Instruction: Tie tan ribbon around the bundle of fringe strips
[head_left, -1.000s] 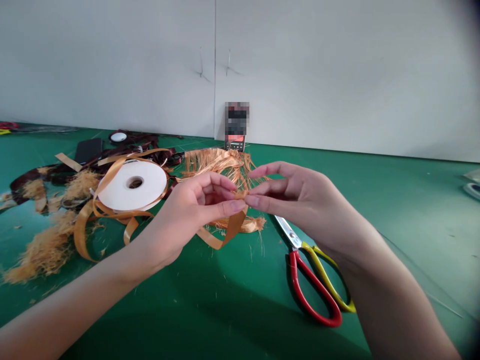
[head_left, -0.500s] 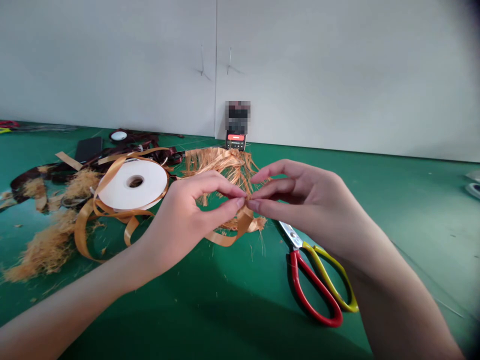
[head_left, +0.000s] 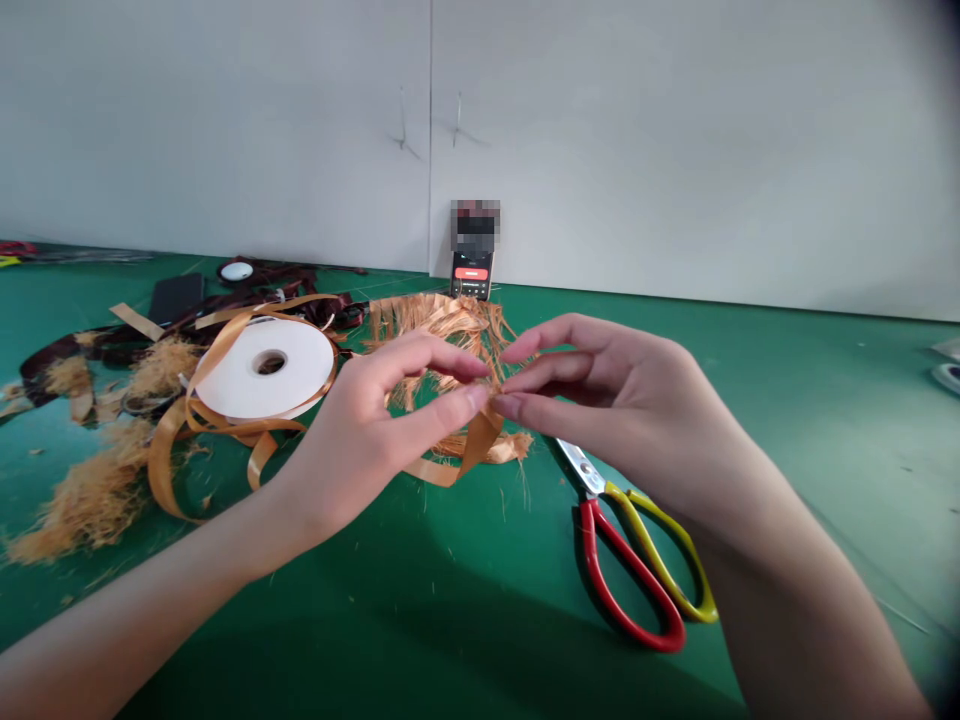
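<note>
Between the thumb and fingers of my right hand (head_left: 630, 395) is the frayed end of a gold ribbon (head_left: 481, 440), which hangs in a curve below the fingertips. My left hand (head_left: 367, 430) is right beside that end, its thumb and index finger apart, the thumb tip close to or touching the ribbon. Behind the hands, a fringe of frayed ribbon (head_left: 427, 320) lies on the table, partly hidden by them. Scissors (head_left: 591, 482) with one red and one yellow handle lie under my right hand, blade tips hidden.
A white ribbon spool (head_left: 232, 385) with loose gold loops stands left of my left hand. Fluffy frayed threads (head_left: 90, 500) and dark brown ribbon (head_left: 75, 350) spread farther left. A phone (head_left: 472, 270) leans on the white wall (head_left: 675, 150) behind the green table (head_left: 450, 630).
My left index finger has lifted away from the thumb, opening the pinch at the ribbon's end. The hanging ribbon has shifted slightly. My right hand stays nearly in place.
</note>
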